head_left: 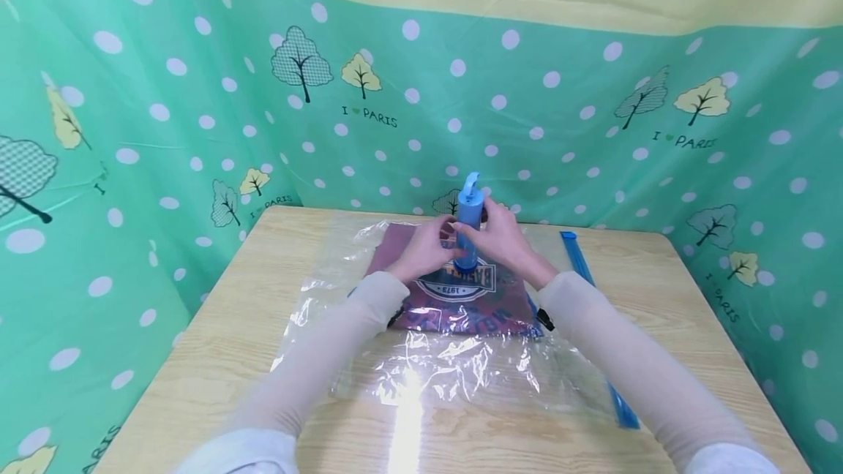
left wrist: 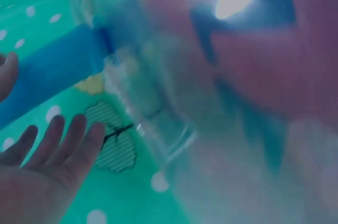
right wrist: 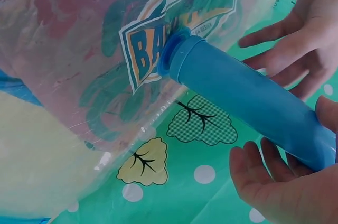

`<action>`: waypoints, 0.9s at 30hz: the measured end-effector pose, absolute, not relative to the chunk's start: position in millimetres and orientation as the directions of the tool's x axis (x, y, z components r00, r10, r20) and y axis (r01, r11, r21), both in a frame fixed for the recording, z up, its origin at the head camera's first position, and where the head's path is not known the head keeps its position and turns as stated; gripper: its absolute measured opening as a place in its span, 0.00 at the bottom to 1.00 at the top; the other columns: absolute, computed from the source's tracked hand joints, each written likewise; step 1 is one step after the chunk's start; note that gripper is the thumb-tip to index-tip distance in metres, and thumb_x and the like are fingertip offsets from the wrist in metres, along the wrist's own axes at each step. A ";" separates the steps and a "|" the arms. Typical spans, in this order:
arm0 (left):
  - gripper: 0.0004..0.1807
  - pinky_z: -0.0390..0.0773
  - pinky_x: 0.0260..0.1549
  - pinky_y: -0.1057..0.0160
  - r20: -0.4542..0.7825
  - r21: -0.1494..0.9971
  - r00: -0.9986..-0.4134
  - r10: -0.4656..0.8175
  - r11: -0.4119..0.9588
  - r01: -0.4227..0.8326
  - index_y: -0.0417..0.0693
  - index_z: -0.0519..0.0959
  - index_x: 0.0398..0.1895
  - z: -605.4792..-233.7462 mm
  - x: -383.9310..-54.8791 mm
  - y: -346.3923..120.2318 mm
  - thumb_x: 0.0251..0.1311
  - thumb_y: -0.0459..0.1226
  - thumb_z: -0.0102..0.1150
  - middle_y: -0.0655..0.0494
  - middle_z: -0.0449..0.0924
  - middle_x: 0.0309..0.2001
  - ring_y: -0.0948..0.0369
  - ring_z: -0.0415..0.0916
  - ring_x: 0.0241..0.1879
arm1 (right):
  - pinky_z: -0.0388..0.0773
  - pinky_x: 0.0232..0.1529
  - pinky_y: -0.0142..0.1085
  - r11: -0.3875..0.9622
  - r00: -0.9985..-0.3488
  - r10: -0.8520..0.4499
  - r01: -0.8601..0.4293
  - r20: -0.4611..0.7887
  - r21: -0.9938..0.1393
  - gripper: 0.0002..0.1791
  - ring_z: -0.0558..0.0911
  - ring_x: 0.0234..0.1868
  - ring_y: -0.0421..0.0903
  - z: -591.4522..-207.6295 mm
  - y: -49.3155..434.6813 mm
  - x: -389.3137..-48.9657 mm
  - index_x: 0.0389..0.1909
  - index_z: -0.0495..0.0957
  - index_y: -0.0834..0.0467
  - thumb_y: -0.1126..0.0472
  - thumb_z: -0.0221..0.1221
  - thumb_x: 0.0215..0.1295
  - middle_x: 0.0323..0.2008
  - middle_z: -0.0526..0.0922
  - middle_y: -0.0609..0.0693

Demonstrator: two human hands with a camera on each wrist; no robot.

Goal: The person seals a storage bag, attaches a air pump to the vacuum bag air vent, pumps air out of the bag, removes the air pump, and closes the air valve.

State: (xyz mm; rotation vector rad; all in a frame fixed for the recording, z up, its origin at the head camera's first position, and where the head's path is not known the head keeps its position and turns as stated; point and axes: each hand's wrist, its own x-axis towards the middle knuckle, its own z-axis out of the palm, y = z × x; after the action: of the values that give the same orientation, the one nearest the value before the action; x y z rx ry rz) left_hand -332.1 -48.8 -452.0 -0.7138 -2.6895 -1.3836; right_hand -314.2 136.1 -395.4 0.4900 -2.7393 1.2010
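Sleeves (head_left: 316, 357): nearest the head camera, pale and close-fitting, both reaching up from the bottom edge toward the middle of the table.
Wrists: a dark fitting (head_left: 545, 319) shows under my right cuff, and another dark piece by the left.
Blue pump (head_left: 469, 222): upright in the middle of the tabletop, its lower end against the clear bag, over the printed badge; a lighter blue handle (head_left: 470, 185) tops it.
Right hand (head_left: 506, 240): I hold the pump's barrel in a narrow grip, thumb on one side, curled fingers round the other.
Left hand (head_left: 424, 243): just beside the barrel on its left, fingers apart and fairly straight, the grip wide; whether a fingertip touches the pump I cannot tell.
Clear bag (head_left: 454, 364): spread flat, wrinkled and shiny, reaching well past the cloth on the left and toward me.
Maroon cloth (head_left: 435, 317): inside the plastic, folded roughly square, with blue lettering and a badge (head_left: 457, 290) reading 1973.
Blue strip (head_left: 576, 258): along the bag's right side, passing under my right sleeve, a small slider at its far end.
Table (head_left: 658, 291): light wood grain, with a bright glare near me.
Curtain (head_left: 527, 112): green with white dots, trees and "I PARIS", yellow above.
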 end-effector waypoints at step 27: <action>0.28 0.85 0.49 0.60 0.215 0.776 -0.901 0.378 0.494 0.392 0.40 0.79 0.63 -466.6 -337.3 -32.7 0.61 0.35 0.78 0.46 0.86 0.53 0.52 0.86 0.50 | 0.82 0.56 0.48 0.455 -0.910 -0.197 -0.415 0.366 -0.788 0.28 0.80 0.60 0.55 -371.2 139.8 -309.3 0.72 0.73 0.60 0.58 0.65 0.75 0.60 0.81 0.59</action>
State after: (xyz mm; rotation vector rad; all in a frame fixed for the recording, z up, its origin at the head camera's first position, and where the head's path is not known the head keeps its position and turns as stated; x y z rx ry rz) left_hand -337.3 -32.7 -466.6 -0.6959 -2.7013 -1.4100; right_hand -309.3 139.8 -371.2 0.5312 -2.4831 1.4378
